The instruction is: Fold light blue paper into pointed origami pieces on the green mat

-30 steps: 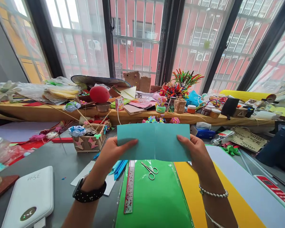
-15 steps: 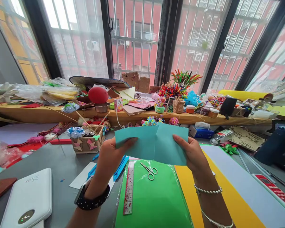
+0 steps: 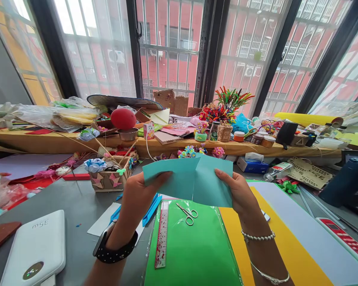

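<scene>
Both my hands hold up a teal paper sheet [image 3: 191, 178] above the table. A crease runs down its middle and the two halves bend toward each other. My left hand [image 3: 139, 194] pinches the sheet's left edge, thumb on the front. My right hand [image 3: 237, 190] pinches the right edge the same way. Below the sheet lie small scissors [image 3: 188, 213] and a patterned ruler [image 3: 162, 234] on a green sheet [image 3: 193, 254].
A yellow sheet [image 3: 286, 246] and a white sheet [image 3: 310, 234] lie to the right. A white power bank [image 3: 35, 248] sits at the front left. A small craft basket [image 3: 110, 176] stands behind my left hand. The wooden sill [image 3: 47, 143] is crowded with craft supplies.
The flat teal sheet has bent along its middle crease as my hands moved closer together. The hands also dropped slightly.
</scene>
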{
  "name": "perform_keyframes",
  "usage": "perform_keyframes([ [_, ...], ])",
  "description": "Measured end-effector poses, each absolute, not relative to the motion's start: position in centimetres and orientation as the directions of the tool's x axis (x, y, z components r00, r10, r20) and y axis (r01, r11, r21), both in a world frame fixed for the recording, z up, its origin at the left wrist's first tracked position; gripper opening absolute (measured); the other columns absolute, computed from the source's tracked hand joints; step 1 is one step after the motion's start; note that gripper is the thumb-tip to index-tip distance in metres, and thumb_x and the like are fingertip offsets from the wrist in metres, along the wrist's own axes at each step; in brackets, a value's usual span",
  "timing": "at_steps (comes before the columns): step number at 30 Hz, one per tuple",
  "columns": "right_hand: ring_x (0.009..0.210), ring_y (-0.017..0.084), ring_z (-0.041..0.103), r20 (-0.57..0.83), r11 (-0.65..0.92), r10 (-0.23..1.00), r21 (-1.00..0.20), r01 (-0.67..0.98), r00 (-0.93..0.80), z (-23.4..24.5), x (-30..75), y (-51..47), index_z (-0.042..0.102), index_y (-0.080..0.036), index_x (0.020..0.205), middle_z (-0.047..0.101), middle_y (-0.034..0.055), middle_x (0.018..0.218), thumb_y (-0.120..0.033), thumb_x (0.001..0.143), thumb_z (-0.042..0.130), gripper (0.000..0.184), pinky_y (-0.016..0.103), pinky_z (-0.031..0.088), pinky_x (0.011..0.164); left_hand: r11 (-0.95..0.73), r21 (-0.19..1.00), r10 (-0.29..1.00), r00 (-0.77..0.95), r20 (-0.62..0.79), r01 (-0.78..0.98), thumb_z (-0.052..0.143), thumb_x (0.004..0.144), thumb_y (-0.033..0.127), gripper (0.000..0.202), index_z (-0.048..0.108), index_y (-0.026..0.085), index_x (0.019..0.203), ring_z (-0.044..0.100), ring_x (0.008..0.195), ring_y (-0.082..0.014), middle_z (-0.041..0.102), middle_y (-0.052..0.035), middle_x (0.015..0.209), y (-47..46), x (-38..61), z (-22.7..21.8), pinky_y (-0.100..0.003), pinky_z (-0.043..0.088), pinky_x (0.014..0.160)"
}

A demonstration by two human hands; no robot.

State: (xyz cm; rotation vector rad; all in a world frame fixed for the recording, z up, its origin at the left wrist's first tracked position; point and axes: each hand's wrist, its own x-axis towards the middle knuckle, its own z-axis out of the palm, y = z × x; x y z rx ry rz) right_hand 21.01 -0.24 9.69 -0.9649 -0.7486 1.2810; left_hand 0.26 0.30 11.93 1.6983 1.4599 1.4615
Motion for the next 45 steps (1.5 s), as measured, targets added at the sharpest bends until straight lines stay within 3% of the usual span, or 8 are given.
perform_keyframes([
  [9,0.057,0.014,0.062,0.034,0.075,0.992,-0.929,-0.364,0.118,9.7,21.5,-0.4,0.066,-0.013,0.073,0.069,0.0026,0.067,-0.025,0.055,0.073,0.023,0.021,0.052,0.055,-0.347,0.904,0.903,-0.171,0.394,0.251,0.065,0.056,0.037,0.018,0.066,0.019,0.056,0.054,0.052,-0.0144,0.063,0.002,0.053,0.8,0.1,11.6,-0.023,0.045,0.049],
  [14,0.051,0.01,0.06,0.018,0.065,0.993,-0.908,-0.415,0.116,9.5,21.3,-0.1,0.066,-0.013,0.069,0.068,0.0006,0.06,-0.024,0.056,0.073,0.018,0.016,0.05,0.049,-0.37,0.87,0.86,-0.233,0.453,0.326,0.065,0.055,0.037,0.02,0.065,0.017,0.052,0.05,0.046,-0.0131,0.057,0.0031,0.045,0.5,0.2,11.6,-0.022,0.041,0.044],
  [20,0.054,0.014,0.062,-0.022,0.011,0.997,-0.893,-0.45,0.068,9.2,21.0,0.3,0.065,-0.013,0.072,0.069,0.0029,0.065,-0.026,0.055,0.073,0.023,0.022,0.052,0.055,-0.4,0.836,0.815,-0.27,0.512,0.376,0.064,0.056,0.038,0.02,0.066,0.019,0.055,0.047,0.046,-0.012,0.055,0.0043,0.045,0.2,0.4,11.7,-0.022,0.039,0.044],
  [29,0.063,0.014,0.064,0.028,0.037,0.999,-0.899,-0.436,0.027,9.1,21.8,0.1,0.066,-0.014,0.078,0.07,0.004,0.076,-0.026,0.058,0.072,0.025,0.021,0.052,0.06,-0.375,0.882,0.872,-0.214,0.44,0.286,0.068,0.053,0.032,0.015,0.066,0.018,0.053,0.05,0.048,-0.0111,0.059,0.0052,0.047,-0.2,0.2,12.3,-0.02,0.041,0.047],
  [37,0.075,0.019,0.064,0.058,0.068,0.998,-0.92,-0.386,0.037,9.4,21.7,-0.6,0.064,-0.015,0.085,0.069,0.0044,0.086,-0.022,0.06,0.071,0.027,0.028,0.053,0.069,-0.283,0.954,0.947,-0.129,0.294,0.101,0.07,0.051,0.027,0.013,0.066,0.017,0.058,0.058,0.053,-0.0147,0.066,0.0018,0.057,-0.3,0.4,12.4,-0.022,0.048,0.049],
  [45,0.072,0.02,0.065,0.044,0.073,0.994,-0.948,-0.311,0.097,9.9,22.1,-1.2,0.065,-0.016,0.084,0.069,0.0052,0.083,-0.025,0.058,0.072,0.029,0.029,0.053,0.067,-0.29,0.943,0.94,-0.136,0.313,0.165,0.071,0.05,0.029,0.014,0.065,0.017,0.055,0.057,0.053,-0.0145,0.063,0.0028,0.052,0.0,0.1,12.1,-0.021,0.046,0.048],
])
